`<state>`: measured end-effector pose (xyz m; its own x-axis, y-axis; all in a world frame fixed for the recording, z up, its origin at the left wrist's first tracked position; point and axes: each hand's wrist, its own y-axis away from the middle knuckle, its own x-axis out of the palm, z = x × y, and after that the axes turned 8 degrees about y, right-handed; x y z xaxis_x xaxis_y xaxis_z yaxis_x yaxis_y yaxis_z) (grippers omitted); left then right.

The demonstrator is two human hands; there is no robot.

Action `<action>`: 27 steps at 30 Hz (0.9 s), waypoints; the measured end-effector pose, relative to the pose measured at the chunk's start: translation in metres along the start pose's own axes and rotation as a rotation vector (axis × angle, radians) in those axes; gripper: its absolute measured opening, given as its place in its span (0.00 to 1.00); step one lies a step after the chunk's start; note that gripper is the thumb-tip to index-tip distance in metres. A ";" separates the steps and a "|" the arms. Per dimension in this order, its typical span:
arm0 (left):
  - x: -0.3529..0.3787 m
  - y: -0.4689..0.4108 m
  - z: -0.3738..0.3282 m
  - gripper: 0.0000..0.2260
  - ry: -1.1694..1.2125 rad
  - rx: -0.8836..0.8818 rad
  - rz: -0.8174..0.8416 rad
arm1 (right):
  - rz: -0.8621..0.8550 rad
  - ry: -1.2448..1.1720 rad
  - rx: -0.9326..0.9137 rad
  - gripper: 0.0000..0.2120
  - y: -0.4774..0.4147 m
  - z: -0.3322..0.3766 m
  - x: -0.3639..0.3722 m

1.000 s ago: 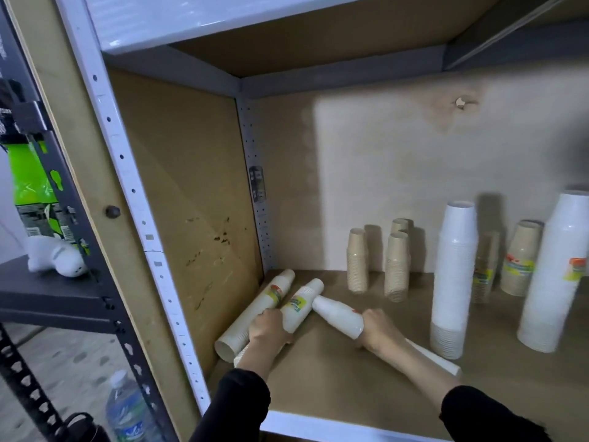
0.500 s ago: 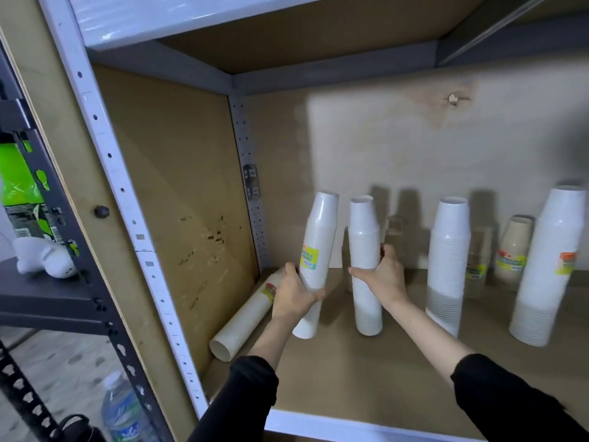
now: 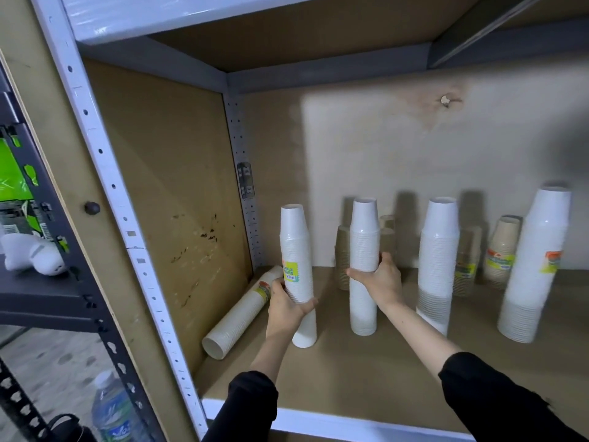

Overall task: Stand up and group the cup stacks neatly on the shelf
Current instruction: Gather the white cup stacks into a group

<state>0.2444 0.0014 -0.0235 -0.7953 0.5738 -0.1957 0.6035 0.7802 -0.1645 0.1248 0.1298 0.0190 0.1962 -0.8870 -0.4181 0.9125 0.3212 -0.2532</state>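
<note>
Two cup stacks stood up, one left lying down.
L hand (image 3: 287, 309) curls fingers + thumb round the labelled cup stack (image 3: 296, 250) nr the left side of the shelf (image 3: 350, 378). R hand (image 3: 379, 279) wraps round the plain cup stack (image 3: 363, 237) just beside it, toward the middle. Both look upright on the board; can't tell if bases sit flat. Step in hand, prob: setting these two down. Next likely needs both hands freed, then the lying stack (image 3: 237, 317) along the left wall lifted upright and all nudged toward the free-standing stack (image 3: 438, 250) at right.

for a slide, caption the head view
Left hand holds the labelled stack upright, right hand the plain stack; a beige stack lies toppled.
</note>
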 end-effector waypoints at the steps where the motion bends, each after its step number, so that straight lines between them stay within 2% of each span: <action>1: 0.000 0.001 0.001 0.33 0.002 0.001 0.000 | -0.004 0.003 0.008 0.33 0.001 0.000 0.001; 8: -0.002 0.005 0.002 0.34 -0.044 0.002 0.004 | -0.005 0.081 0.028 0.30 0.003 -0.001 -0.001; 14: -0.009 0.008 0.009 0.36 -0.143 -0.006 0.064 | 0.105 0.217 0.097 0.23 0.014 -0.014 -0.002; 19: -0.026 0.022 0.026 0.34 -0.496 -0.007 0.113 | 0.181 0.326 0.198 0.19 0.028 -0.036 0.004; 24: -0.045 0.039 0.045 0.25 -0.860 -0.007 0.142 | 0.201 0.367 0.272 0.21 0.051 -0.050 0.015; 27: -0.050 0.046 0.054 0.22 -0.931 -0.056 0.175 | 0.215 0.354 0.265 0.21 0.065 -0.054 0.020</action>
<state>0.3144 -0.0049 -0.0734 -0.3129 0.2735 -0.9095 0.6866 0.7268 -0.0176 0.1690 0.1506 -0.0527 0.2981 -0.6282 -0.7187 0.9338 0.3481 0.0830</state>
